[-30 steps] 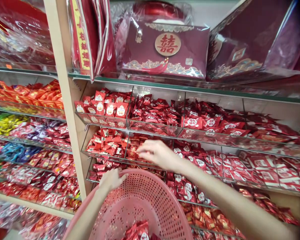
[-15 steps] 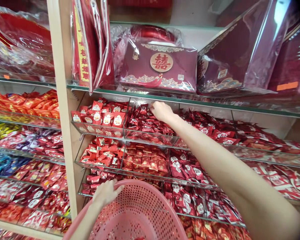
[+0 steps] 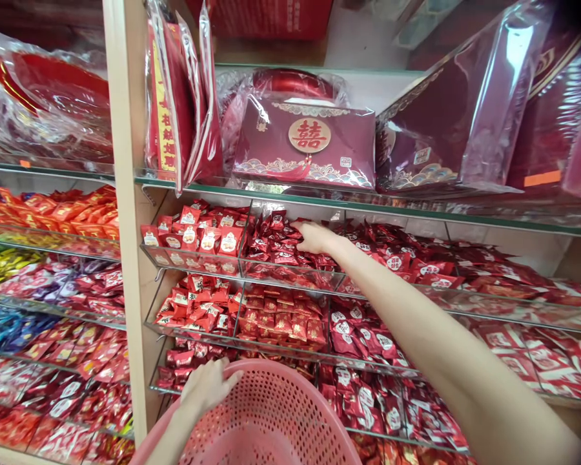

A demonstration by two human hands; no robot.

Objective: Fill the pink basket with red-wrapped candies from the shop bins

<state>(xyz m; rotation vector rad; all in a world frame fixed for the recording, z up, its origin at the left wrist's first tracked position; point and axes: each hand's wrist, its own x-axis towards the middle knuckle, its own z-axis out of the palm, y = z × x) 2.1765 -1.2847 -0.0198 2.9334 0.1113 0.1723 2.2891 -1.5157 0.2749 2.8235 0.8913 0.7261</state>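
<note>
At lower left of centre our left hand (image 3: 206, 387) curls over the rim of the pink basket (image 3: 281, 407), and just above mid-frame our right hand (image 3: 317, 237) is among the dark red packets (image 3: 278, 248) behind a clear front wall (image 3: 290, 275); we cannot tell whether its fingertips pinch one. We judge the step in hand to be picking out packets; the next move calls for a light grip and a lift clear of that wall.
</note>
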